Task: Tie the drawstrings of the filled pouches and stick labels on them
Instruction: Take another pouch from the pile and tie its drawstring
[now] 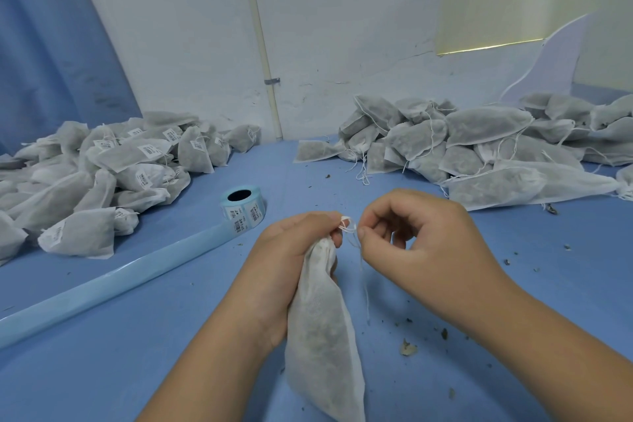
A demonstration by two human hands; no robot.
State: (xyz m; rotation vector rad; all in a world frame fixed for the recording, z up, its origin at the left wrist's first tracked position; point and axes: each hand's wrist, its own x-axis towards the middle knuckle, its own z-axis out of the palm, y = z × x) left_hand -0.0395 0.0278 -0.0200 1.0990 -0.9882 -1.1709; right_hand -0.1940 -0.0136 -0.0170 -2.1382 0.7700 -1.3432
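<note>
A white filled pouch (pixel 322 325) hangs over the blue table in front of me. My left hand (pixel 287 250) grips its gathered neck. The thin white drawstring (pixel 352 233) loops out of the neck and trails down to the right. My right hand (pixel 414 233) pinches that drawstring between thumb and forefinger, just right of the neck. A roll of barcode labels (pixel 242 205) stands on the table beyond my left hand, with its blue backing strip (pixel 113 288) running out to the left.
A heap of labelled pouches (pixel 102 164) lies at the left. A heap of unlabelled pouches (pixel 479 144) with loose strings lies at the back right. Dry herb crumbs (pixel 407 348) are scattered on the blue table (pixel 171 353). A white wall stands behind.
</note>
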